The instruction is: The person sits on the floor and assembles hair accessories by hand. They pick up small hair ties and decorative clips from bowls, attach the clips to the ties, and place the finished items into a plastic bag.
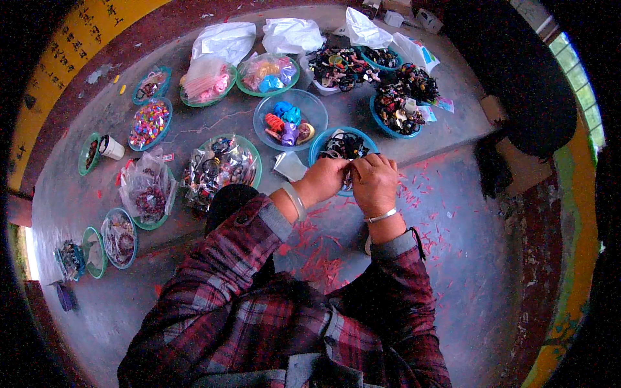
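My left hand (321, 180) and my right hand (376, 186) meet at the near rim of a blue basket (312, 152), fingers bent and pinched together. Whatever they grip between them is too small and too covered to name. Inside that basket lies a tangle of black cords or bands (346, 143), partly behind my fingers. A small white packet (290, 166) lies just left of the basket, close to my left hand. Beyond it stands a clear blue bowl (262, 132) with blue, red and purple bundles.
Baskets of bagged trinkets, such as a green one (255, 169), spread leftward over the grey concrete step (213, 116). A white cup (112, 148) stands among them. Dark cords fill a blue basket (396, 134) at the right. Red scraps (320, 262) litter the lower floor.
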Tool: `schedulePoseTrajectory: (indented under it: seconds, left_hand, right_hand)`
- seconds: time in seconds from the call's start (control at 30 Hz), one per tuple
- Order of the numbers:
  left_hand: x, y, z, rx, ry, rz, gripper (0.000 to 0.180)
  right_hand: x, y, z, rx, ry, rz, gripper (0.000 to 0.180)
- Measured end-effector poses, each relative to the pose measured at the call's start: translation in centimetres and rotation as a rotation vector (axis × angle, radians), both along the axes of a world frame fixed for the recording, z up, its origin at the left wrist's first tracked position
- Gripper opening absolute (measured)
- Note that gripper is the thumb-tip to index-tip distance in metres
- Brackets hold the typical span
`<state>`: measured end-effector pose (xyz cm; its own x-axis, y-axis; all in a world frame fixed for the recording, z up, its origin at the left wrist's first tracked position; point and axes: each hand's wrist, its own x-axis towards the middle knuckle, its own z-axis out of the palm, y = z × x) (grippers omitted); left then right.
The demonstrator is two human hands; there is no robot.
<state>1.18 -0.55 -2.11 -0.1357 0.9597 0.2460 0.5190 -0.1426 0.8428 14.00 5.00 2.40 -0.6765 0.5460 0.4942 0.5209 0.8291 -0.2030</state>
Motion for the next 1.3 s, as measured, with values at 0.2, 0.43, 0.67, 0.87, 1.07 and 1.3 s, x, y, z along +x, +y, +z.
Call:
schedulePoseTrajectory:
  seconds: [0.2,0.43,0.67,0.87,1.07,1.3]
  left_hand:
    - [0.1,0.0,-0.3,0.010,0.039,-0.003,0.020]
    - [0.1,0.1,-0.7,-0.008,0.028,-0.013,0.019]
    - [0.1,0.0,-0.6,-0.072,0.131,0.004,0.020]
    - [0.1,-0.2,-0.9,-0.063,0.158,-0.047,0.017]
    - [0.3,-0.2,-0.9,-0.059,0.115,-0.013,0.016]
    - [0.2,0.1,-1.6,-0.058,0.111,-0.001,0.016]
  right_hand:
    - [0.1,0.1,-0.5,-0.048,0.029,-0.012,0.011]
    - [0.1,0.0,-0.2,-0.110,0.034,-0.031,0.014]
    - [0.2,0.1,-0.3,-0.059,-0.040,0.000,0.008]
    - [0.1,0.2,-0.7,0.009,-0.115,0.011,0.007]
    - [0.1,0.2,-0.7,-0.065,-0.009,0.017,0.006]
    - [0.2,0.4,-1.0,-0.025,-0.048,0.015,0.006]
